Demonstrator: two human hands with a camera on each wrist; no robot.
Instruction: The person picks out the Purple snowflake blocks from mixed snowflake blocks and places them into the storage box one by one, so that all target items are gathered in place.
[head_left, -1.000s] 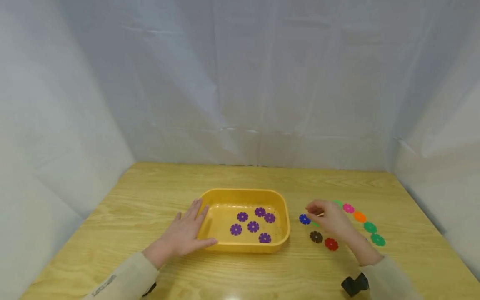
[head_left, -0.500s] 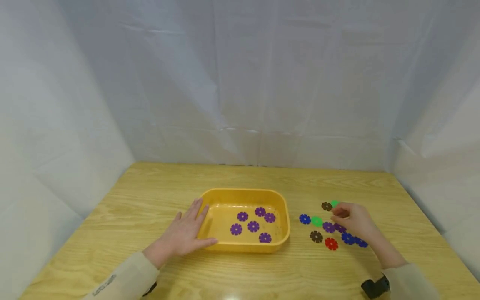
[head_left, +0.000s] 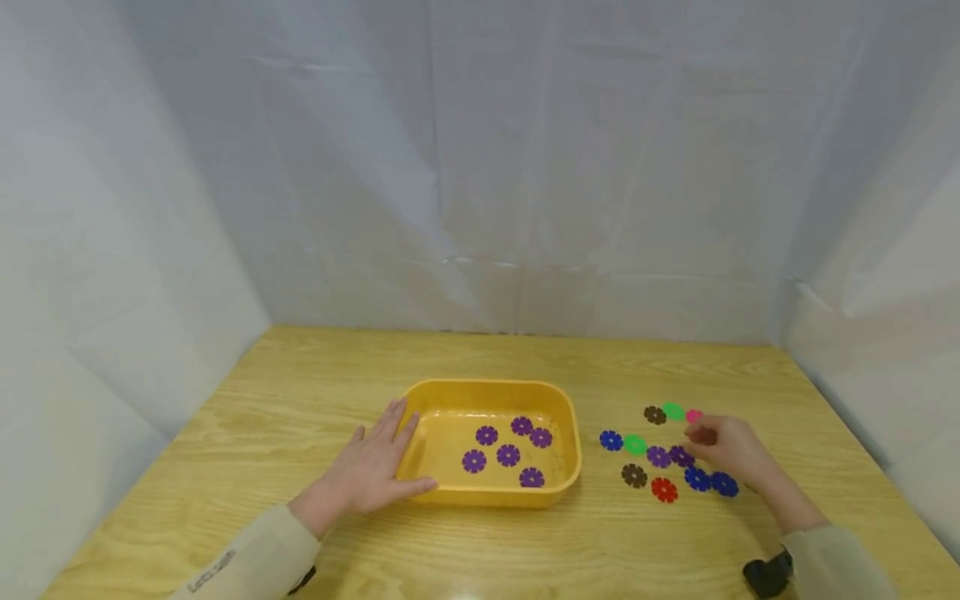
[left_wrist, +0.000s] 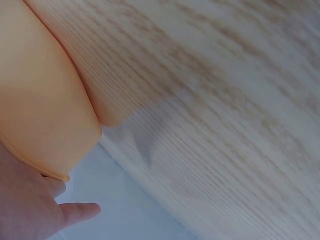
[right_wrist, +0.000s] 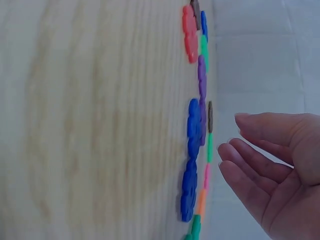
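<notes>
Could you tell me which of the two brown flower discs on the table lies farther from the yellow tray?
The brown disc at the back, beside the green one; the other brown disc lies nearer the tray.

The head camera looks down from above and behind both hands, taking in the whole table (head_left: pixel 315 375). The left wrist camera sits very close beside the yellow tub (left_wrist: pixel 40 100). The right wrist camera looks low past the right hand (right_wrist: pixel 280 170) at the flower discs (right_wrist: pixel 194 130), which the head camera also shows.
</notes>
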